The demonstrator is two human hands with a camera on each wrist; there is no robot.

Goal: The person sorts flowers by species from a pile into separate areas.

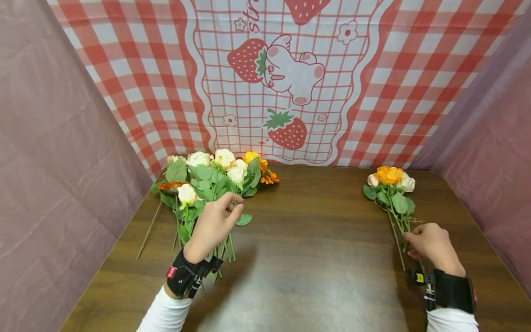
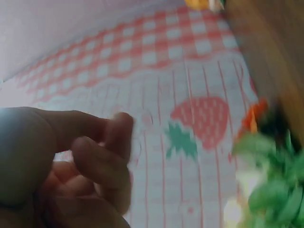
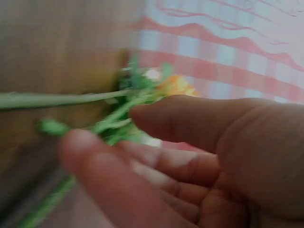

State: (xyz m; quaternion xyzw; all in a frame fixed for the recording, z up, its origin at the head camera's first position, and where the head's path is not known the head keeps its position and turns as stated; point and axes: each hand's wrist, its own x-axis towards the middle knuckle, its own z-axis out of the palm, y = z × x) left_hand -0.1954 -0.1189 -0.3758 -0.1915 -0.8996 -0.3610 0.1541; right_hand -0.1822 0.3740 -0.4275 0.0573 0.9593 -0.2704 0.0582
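Observation:
My left hand [image 1: 213, 226] hovers over the stems of a large flower bunch, its fingers loosely bent with nothing between them. That bunch holds several cream roses [image 1: 224, 158], orange flowers [image 1: 269, 176] and green leaves [image 2: 271, 197]. On the right side of the table lies a smaller bunch with an orange flower [image 1: 390, 175], a white rose [image 1: 408, 183] and leaves. My right hand [image 1: 431, 244] is at its stems [image 1: 396, 230]. In the right wrist view, thumb and forefinger stand apart, with green stems [image 3: 116, 116] showing in the gap.
Brown wooden table [image 1: 298, 240] lies between the two bunches. A red-checked strawberry cloth [image 1: 274, 92] hangs behind it, with pinkish drapes [image 1: 62, 138] at both sides. One loose stem [image 1: 149, 230] sticks out at the left, and a leaf [image 1: 244, 220] lies beside the left hand.

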